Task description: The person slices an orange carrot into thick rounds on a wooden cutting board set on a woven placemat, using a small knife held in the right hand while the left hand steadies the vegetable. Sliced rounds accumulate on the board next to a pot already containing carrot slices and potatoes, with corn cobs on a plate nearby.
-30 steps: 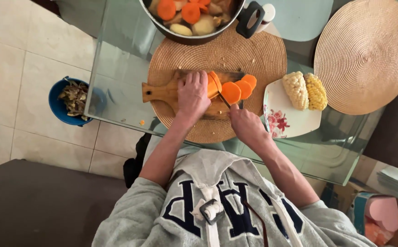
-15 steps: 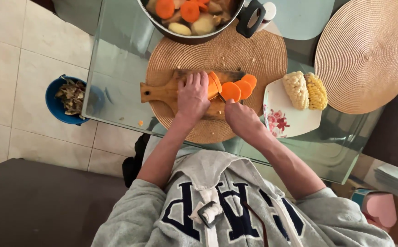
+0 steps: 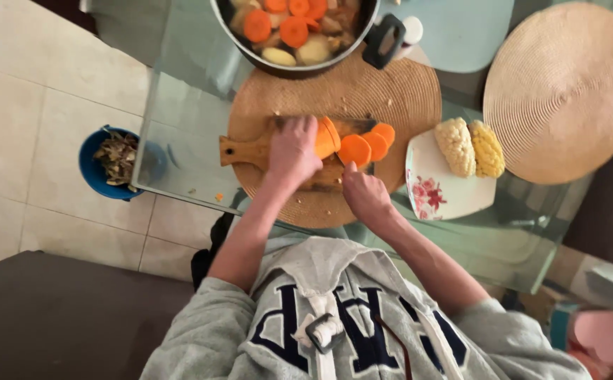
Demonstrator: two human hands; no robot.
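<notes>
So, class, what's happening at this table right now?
A person in a grey hooded top is slicing a carrot on a wooden cutting board. The left hand holds the carrot down, while the right hand grips a knife whose blade is mostly hidden. Cut slices lie on the board beside it. A pot of chopped vegetables stands beyond the board, two corn pieces rest on a flowered plate, and a blue bowl of peelings sits on the floor.

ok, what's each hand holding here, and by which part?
Left hand presses down on the uncut carrot, gripping its uncut end. Right hand holds a knife by its handle; the handle is hidden in the fist.
</notes>
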